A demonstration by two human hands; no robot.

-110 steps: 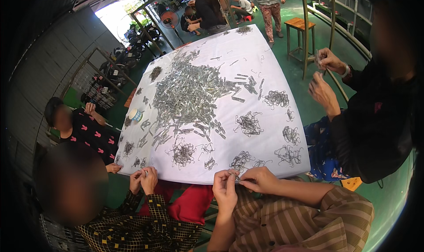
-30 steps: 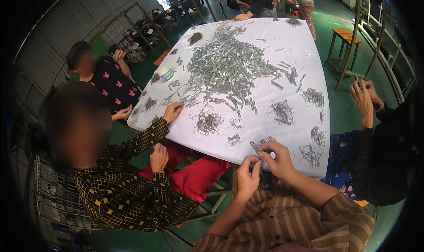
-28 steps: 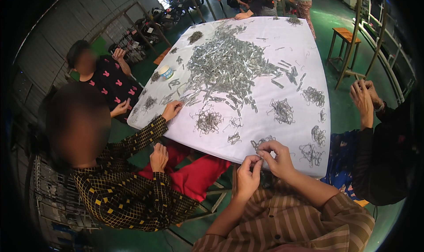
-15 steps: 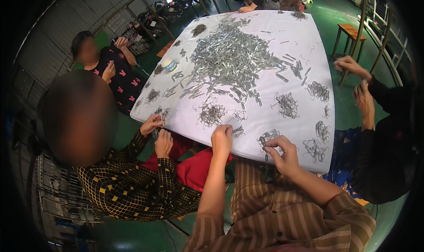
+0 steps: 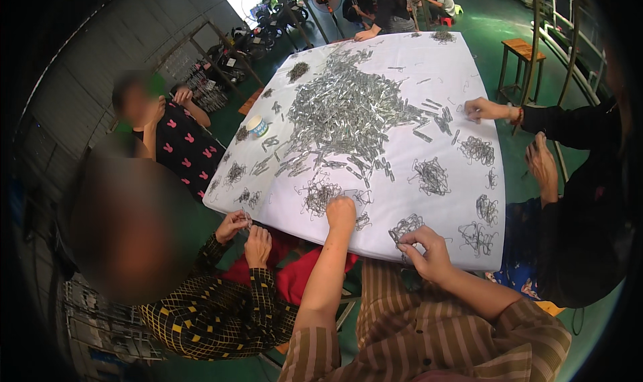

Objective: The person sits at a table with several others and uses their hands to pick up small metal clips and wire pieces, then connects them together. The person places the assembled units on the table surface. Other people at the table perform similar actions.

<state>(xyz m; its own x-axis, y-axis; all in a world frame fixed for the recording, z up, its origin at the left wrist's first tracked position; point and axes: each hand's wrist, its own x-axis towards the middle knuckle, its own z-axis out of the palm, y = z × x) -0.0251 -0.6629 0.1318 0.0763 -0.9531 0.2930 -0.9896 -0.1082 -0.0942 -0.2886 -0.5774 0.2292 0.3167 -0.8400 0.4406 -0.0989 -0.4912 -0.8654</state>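
Observation:
My left hand (image 5: pixel 341 214) reaches over the white table with its fingers curled down at the near edge of a pile of bent wire hooks (image 5: pixel 319 196). What its fingertips hold, if anything, is hidden. By the near edge, my right hand (image 5: pixel 430 253) has thumb and forefinger drawn into a pinch beside another hook pile (image 5: pixel 407 226). Whatever sits in that pinch is too small and dark to name. Beyond both hands, a large heap of flat silvery metal clips (image 5: pixel 348 111) covers the middle of the table.
Further hook piles lie around the white tabletop (image 5: pixel 295 214), one pile (image 5: pixel 430 176) beyond my right hand. A small tub (image 5: pixel 256 125) stands at the left. Co-workers sit on both sides; one person's hand (image 5: pixel 485 109) reaches in from the right. A wooden stool (image 5: pixel 524 50) stands beyond.
My left hand has moved forward from the table's near edge to the hook pile. The right hand stays near its pile. The right-hand co-worker's hand has come onto the table.

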